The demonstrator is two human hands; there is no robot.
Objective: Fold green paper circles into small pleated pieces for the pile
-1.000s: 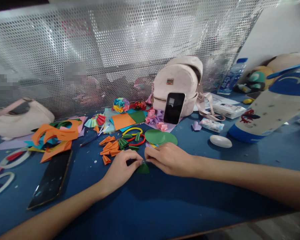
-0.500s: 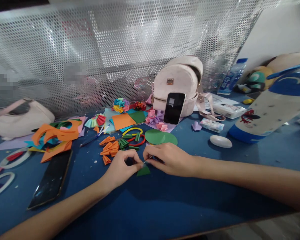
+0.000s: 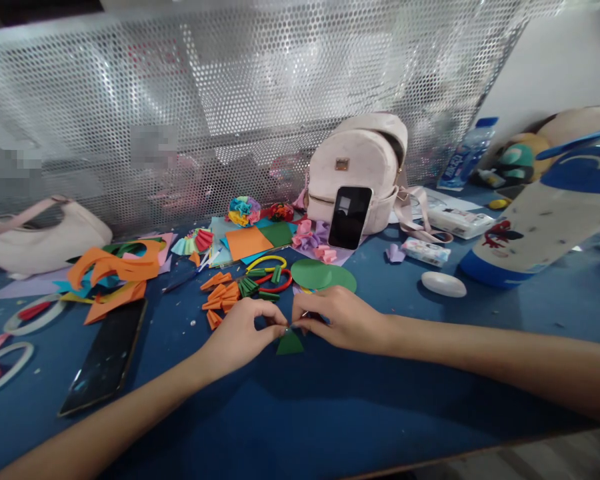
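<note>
Near the front of the blue table, my left hand (image 3: 250,330) pinches the tip of a small green paper wedge (image 3: 290,342) between thumb and forefinger. The wide end of the paper hangs toward me. My right hand (image 3: 337,320) is closed on a thin, dark, pin-like tool (image 3: 304,314), whose lower end is hidden by the fingers at the paper's tip. Just beyond my hands lie green paper circles (image 3: 313,274), folded orange paper pieces (image 3: 223,295), folded green pieces (image 3: 249,287) and scissors with red and yellow handles (image 3: 275,283).
A black phone (image 3: 105,360) lies left, beside orange paper scraps (image 3: 120,263) and white tape rings (image 3: 10,367). Behind stand a pale backpack (image 3: 353,160) with a phone (image 3: 350,217) leaning on it. On the right are a white oval case (image 3: 443,284) and a large bottle (image 3: 545,207).
My right fingers have shifted slightly right, away from my left fingertips. The green paper wedge has turned a little and stays in my left hand's pinch.
</note>
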